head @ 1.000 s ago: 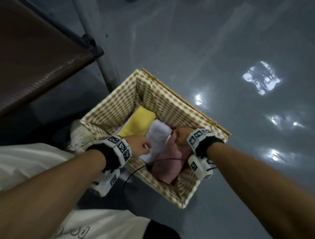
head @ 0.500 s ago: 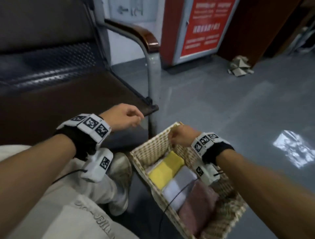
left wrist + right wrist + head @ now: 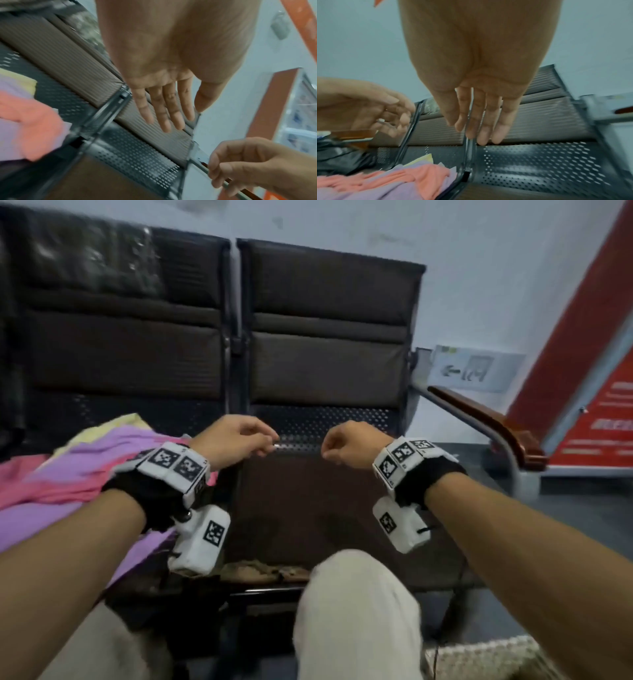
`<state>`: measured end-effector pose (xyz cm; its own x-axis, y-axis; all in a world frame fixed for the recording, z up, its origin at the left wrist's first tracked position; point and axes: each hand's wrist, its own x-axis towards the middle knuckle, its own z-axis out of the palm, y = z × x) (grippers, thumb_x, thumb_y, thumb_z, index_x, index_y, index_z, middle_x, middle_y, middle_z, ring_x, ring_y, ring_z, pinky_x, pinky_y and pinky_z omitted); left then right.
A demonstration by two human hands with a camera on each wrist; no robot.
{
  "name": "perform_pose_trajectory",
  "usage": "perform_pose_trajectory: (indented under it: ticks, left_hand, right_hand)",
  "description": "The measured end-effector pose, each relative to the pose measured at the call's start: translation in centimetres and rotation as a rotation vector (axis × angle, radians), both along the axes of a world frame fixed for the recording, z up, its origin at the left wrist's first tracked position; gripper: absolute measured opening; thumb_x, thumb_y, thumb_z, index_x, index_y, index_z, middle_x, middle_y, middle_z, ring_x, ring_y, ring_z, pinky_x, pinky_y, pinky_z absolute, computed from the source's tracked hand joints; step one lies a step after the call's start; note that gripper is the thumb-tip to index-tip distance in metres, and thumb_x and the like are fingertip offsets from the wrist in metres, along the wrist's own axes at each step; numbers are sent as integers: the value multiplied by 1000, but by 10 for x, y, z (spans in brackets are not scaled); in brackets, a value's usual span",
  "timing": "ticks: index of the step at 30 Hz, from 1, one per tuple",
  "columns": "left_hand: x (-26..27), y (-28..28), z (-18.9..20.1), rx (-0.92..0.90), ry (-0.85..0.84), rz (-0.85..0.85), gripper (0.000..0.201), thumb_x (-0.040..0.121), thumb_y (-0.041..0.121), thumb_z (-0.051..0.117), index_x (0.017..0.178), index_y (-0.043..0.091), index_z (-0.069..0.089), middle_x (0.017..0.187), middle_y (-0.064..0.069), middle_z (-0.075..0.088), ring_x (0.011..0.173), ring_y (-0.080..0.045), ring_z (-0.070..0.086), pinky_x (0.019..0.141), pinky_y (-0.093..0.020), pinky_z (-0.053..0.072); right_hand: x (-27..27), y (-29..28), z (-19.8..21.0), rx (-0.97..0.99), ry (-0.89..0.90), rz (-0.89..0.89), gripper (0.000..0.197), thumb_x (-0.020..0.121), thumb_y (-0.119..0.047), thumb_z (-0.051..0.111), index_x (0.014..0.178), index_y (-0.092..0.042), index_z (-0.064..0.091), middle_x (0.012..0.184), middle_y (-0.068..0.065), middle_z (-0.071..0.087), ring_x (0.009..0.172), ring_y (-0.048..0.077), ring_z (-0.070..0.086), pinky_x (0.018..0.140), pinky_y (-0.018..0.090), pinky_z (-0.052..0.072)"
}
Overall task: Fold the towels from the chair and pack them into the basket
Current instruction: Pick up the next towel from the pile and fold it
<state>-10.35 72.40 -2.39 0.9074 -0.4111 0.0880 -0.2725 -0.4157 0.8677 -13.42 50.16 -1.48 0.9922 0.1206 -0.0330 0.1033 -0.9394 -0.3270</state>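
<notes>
Both hands are up in the air over the brown seat of the chair (image 3: 325,501), and neither one holds anything. The left hand (image 3: 233,440) hangs over the seat edge near the gap between the two seats; from the head view its fingers look a little bent, but the left wrist view shows the fingers (image 3: 161,108) long and loose, so its grip is let go. The right hand (image 3: 349,443) floats just beside it, a little apart, with its fingers (image 3: 481,119) hanging straight down and relaxed, so its grip is let go too. The towels (image 3: 78,474) lie in a messy pile on the next seat to the left, not folded. I can see a purple one on top, a pink one (image 3: 419,174) mixed in with it, and a bit of a pale yellow one (image 3: 22,79) poking out at the back. The left forearm reaches across over this pile. The basket (image 3: 486,659) sits on the floor low on the right, by the person's knee, and only its woven rim shows, so I cannot tell what is inside it. A wooden armrest (image 3: 493,422) sticks out on the right side of the chair, and a red sign (image 3: 599,392) stands behind it by the wall.
</notes>
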Motion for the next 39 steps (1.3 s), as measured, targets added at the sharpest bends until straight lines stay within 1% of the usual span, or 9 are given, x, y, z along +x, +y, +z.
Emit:
perform_pose_trajectory:
  ticks: [3, 8, 14, 19, 21, 27, 31, 35, 39]
  left_hand:
    - [28, 57, -24, 72, 1, 108, 16, 89, -3, 54, 99, 0, 66, 78, -9, 65, 59, -1, 61, 54, -4, 43]
    - [64, 135, -71, 407, 6, 218, 16, 87, 5, 58, 99, 10, 69, 102, -5, 67, 94, -17, 58, 87, -24, 43]
    - [76, 182, -109, 793, 114, 158, 33, 88, 20, 58, 121, 14, 59, 118, -8, 61, 106, -24, 57, 87, -25, 41]
    - [83, 190, -113, 798, 93, 110, 29, 90, 20, 55, 117, 13, 62, 119, -6, 63, 108, -22, 58, 90, -25, 44]
    - [84, 191, -113, 799, 88, 101, 29, 90, 20, 55, 118, 14, 62, 120, -5, 63, 108, -21, 58, 88, -24, 43]
    - [87, 189, -116, 781, 103, 140, 30, 90, 23, 55, 118, 16, 59, 116, -4, 63, 105, -21, 58, 80, -21, 38]
    - [87, 182, -115, 797, 69, 170, 34, 90, 26, 54, 123, 16, 55, 121, -5, 59, 108, -21, 55, 89, -25, 40]
    - [88, 168, -109, 704, -63, 267, 52, 89, 26, 55, 137, 15, 38, 137, -10, 39, 125, -26, 43, 106, -36, 36]
    - [87, 138, -95, 664, -234, 281, 59, 85, 28, 60, 139, 20, 37, 136, -6, 41, 126, -27, 38, 104, -37, 33]
  right_hand:
    - [45, 49, -7, -48, 34, 107, 11, 88, -27, 62, 95, -22, 69, 97, -2, 69, 86, 12, 59, 76, 24, 42]
    - [103, 124, -50, -69, 93, 244, 13, 86, -24, 63, 95, -20, 71, 101, 0, 70, 96, 17, 63, 84, 28, 48]
    - [145, 194, -123, 16, 190, 340, 25, 86, -26, 64, 107, -13, 66, 105, 5, 68, 100, 21, 61, 83, 24, 44]
    - [177, 235, -159, 94, 117, 220, 53, 88, -22, 58, 135, -7, 39, 133, 17, 48, 121, 32, 49, 101, 37, 41]
    - [190, 243, -164, 150, 71, 178, 54, 88, -18, 55, 138, -8, 38, 138, 18, 44, 125, 32, 46, 104, 34, 38]
    - [204, 249, -184, 170, 25, 40, 30, 91, -11, 53, 120, -7, 58, 116, 16, 63, 108, 31, 58, 92, 30, 42]
    - [198, 238, -175, 239, 30, -38, 23, 90, -12, 53, 104, -10, 70, 113, 17, 65, 104, 32, 61, 89, 27, 45]
    - [175, 219, -139, 283, -38, 92, 16, 87, -11, 52, 90, -10, 68, 99, 12, 69, 96, 30, 61, 75, 24, 39]
    - [141, 181, -96, 409, -124, 210, 9, 89, -12, 54, 84, -11, 62, 82, 2, 62, 83, 20, 57, 75, 29, 39]
